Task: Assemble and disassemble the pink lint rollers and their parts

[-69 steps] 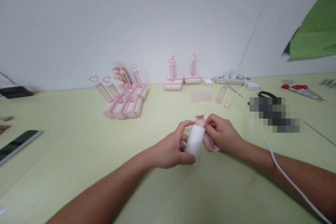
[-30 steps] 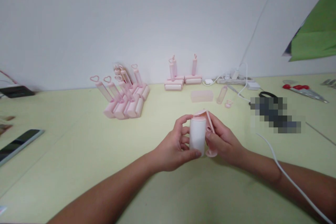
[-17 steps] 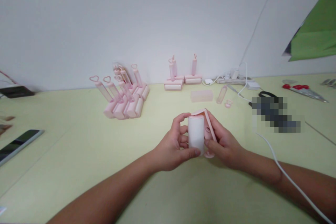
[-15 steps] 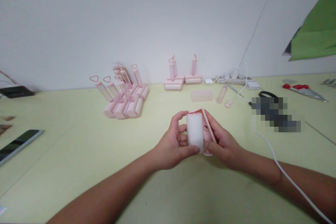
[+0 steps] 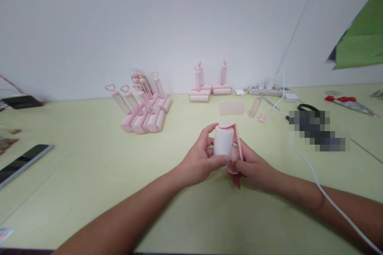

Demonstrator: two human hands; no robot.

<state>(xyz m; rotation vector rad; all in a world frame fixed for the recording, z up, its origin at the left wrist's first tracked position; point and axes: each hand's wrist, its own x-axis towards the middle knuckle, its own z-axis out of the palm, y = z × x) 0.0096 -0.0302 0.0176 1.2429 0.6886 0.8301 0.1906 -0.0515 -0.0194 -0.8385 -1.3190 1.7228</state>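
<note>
My left hand is closed round a white lint roller refill, thumb across its lower front and fingers behind. The roll stands almost upright. Against its right side is an open pink roller cover, gripped by my right hand from the right and below. The cover's upper lip reaches over the top of the roll, and an orange-brown patch shows inside it. A small round hole or peg is visible on its inner face. Part of the roll's lower end is hidden by my left thumb.
Assembled pink lint rollers with heart-topped handles stand at left, and more near the wall. Beyond my hands lie a translucent pink box, a loose handle and a heart piece. A white cable crosses my right forearm.
The cover's lip has moved further over the roll's top, and the roll leans slightly. Fingers of my right hand now show below the cover. The whole view has shifted slightly.
</note>
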